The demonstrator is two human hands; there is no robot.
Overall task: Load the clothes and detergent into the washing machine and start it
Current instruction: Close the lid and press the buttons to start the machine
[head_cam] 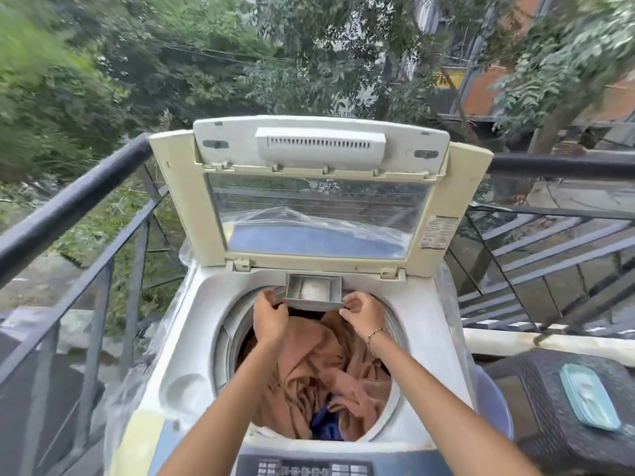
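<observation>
Trees [171,63]: green and leafy, filling the top from 9 o'clock to 3 o'clock, behind everything.
Railing [68,204]: a dark bar with glass under it, running past the machine at 9 o'clock and at 3 o'clock.
Washing machine [192,338]: a white top-loader in the middle, with its round hole facing up.
Lid [192,207]: open and standing up at 12 o'clock from the hole, with a see-through window in it.
Dark bench [543,400]: a woven dark top at 4 o'clock, just beside the machine.
Orange cloth [319,359]: a big crumpled heap inside the hole, filling most of it.
Control panel [309,467]: a dark strip of buttons at 6 o'clock, at the near edge of the machine.
Detergent drawer [312,292]: a small grey tray pulled out at the 12 o'clock edge of the hole, just under the lid hinge and above the clothes.
Left hand [269,316]: at the drawer's 9 o'clock corner; its grip is curled, with the fingertips on the drawer's edge.
Right hand [360,312]: at the drawer's 3 o'clock corner; its grip pinches the front corner with thumb and fingers.
Light blue tray [589,396]: lying flat on the dark bench at 4 o'clock.
Blue cloth [324,424]: a small dark blue bit at the 6 o'clock side of the hole, tucked under the orange cloth.
Bracelet [376,333]: a thin beaded band on the right wrist.
</observation>
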